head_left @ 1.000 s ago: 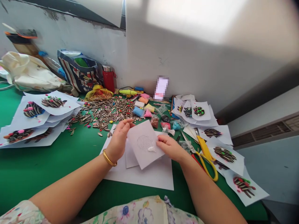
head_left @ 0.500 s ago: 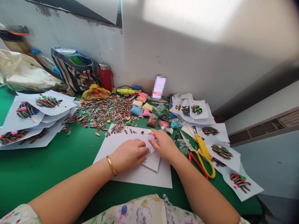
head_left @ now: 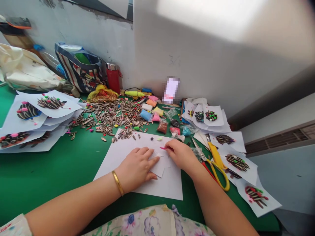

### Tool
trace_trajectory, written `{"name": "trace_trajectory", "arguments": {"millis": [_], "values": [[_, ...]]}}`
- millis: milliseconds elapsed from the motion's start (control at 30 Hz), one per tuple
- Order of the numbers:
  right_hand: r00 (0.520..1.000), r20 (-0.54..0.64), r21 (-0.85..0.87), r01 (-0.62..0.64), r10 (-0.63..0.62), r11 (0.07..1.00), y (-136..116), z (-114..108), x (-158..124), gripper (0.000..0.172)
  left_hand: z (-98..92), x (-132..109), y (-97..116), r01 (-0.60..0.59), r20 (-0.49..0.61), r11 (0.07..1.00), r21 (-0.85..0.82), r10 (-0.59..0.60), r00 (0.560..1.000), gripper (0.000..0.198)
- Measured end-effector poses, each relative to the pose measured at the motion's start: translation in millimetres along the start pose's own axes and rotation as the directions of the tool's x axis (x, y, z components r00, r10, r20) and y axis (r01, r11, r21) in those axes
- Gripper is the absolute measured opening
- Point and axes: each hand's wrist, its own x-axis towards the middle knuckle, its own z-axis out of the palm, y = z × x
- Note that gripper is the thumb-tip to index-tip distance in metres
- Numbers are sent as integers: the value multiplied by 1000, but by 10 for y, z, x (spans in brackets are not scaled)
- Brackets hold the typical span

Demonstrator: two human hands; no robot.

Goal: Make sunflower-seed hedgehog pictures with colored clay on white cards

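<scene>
White paper card [head_left: 158, 167] under left hand [head_left: 136, 167], beside right hand [head_left: 180, 154].

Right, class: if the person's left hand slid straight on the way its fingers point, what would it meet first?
Most likely the right hand, which pinches a thin pink stick: the left hand, flat on the small white paper square, points its fingers straight at it.

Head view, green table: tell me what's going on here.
A person sits at a green table. Their left hand lies flat on a small paper card, pinning it to a larger white sheet. Their right hand pinches a thin pink piece by the card's far edge. Loose sunflower seeds, clay packets, yellow scissors and finished seed pictures lie around.
</scene>
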Motion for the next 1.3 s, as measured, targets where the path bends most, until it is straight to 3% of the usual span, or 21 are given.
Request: {"name": "trace_trajectory", "arguments": {"millis": [133, 367, 667, 867, 1100, 1300], "values": [[997, -27, -28, 71, -72, 997, -36, 80, 16, 15, -60, 13, 4, 104, 6, 995, -3, -104, 995, 58], [984, -93, -146, 138, -152, 980, -36, 252, 75, 21, -24, 49, 6, 102, 20, 995, -23, -101, 995, 66], [978, -85, -199, 168, -188, 965, -76, 228, 60, 17, -14, 52, 26, 109, 40, 994, 28, -110, 993, 71], [972, -154, -218, 141, -177, 966, -100, 238, 68, 17, -5, 42, 28, 111, 32, 993, 35, -112, 993, 72], [970, -93, -244, 198, -227, 949, -145, 229, 68, 15, 8, 40, 28, 116, 6, 993, 11, -116, 993, 71], [977, -123, -227, 142, -173, 963, -95, 197, 49, 17, 8, 41, 32, 115, 7, 993, 11, -115, 993, 70]]}}
